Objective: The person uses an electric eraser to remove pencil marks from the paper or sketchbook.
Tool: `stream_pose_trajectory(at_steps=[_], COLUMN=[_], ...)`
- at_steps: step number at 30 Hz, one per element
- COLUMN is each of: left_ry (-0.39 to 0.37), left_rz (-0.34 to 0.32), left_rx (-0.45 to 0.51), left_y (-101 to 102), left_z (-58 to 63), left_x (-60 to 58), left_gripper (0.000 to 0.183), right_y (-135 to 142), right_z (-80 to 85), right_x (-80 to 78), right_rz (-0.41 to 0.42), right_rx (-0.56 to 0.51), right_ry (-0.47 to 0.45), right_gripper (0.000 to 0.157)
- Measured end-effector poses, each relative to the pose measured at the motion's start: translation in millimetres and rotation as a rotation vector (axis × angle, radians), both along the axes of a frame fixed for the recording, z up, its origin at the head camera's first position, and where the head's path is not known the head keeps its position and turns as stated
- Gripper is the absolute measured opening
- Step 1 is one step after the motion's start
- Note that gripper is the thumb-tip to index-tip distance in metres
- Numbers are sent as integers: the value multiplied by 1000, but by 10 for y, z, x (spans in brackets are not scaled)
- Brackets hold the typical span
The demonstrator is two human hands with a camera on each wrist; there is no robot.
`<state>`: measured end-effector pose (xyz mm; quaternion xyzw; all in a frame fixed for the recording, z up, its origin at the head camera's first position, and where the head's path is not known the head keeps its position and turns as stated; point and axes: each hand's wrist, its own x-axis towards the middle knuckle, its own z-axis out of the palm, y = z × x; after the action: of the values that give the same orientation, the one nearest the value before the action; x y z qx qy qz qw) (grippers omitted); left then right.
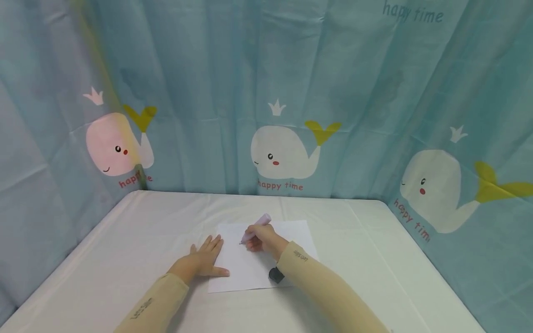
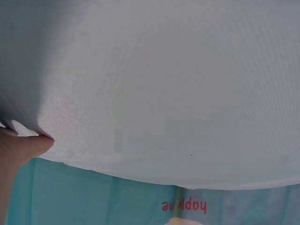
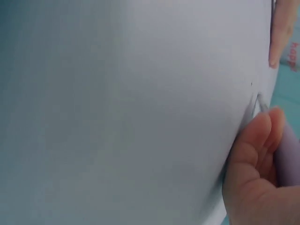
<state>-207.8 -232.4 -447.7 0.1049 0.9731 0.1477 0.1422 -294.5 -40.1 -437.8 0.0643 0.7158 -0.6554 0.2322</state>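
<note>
A sheet of white paper [image 1: 241,277] lies on the white-covered table. My right hand [image 1: 266,239] pinches a thick pale purple pen [image 1: 263,220], its tip down at the upper left part of the sheet. In the right wrist view, a small dark dot and a short dark line show by the tip of the pen [image 3: 288,157]. Flat at the paper's left edge rests my left hand [image 1: 201,262], fingers spread and thumb on the sheet. Only some of its fingers [image 2: 33,146] come into the left wrist view. A small black object [image 1: 275,275] sits on the paper beside my right sleeve; its kind is unclear.
The white table cover [image 1: 166,217] stretches out around the sheet. Blue curtains [image 1: 200,115] with printed whales hang behind the table and along both sides.
</note>
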Motion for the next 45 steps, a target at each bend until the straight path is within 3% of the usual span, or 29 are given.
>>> stream_pose_trajectory(at_steps=[9,19,29,45], left_ry=[-3,-5,9,-4], left_rz=[-2,2,1,-2], left_rx=[-2,-12,-8,3], left_y=[-14,-13,-4,2], left_z=[-31,-29,-4,60], left_x=[-26,-36,10,39], left_gripper=[109,109,107,107], right_y=[-1,9,-6,-30], right_z=[5,-26,-33,-27], right_x=[-12,-35,-26,-23], right_rz=[-10,34,-11,-27], right_rx=[7,19,-34,-19], right_ry=[-3,-7,-15,9], right_gripper=[11,13,12,14])
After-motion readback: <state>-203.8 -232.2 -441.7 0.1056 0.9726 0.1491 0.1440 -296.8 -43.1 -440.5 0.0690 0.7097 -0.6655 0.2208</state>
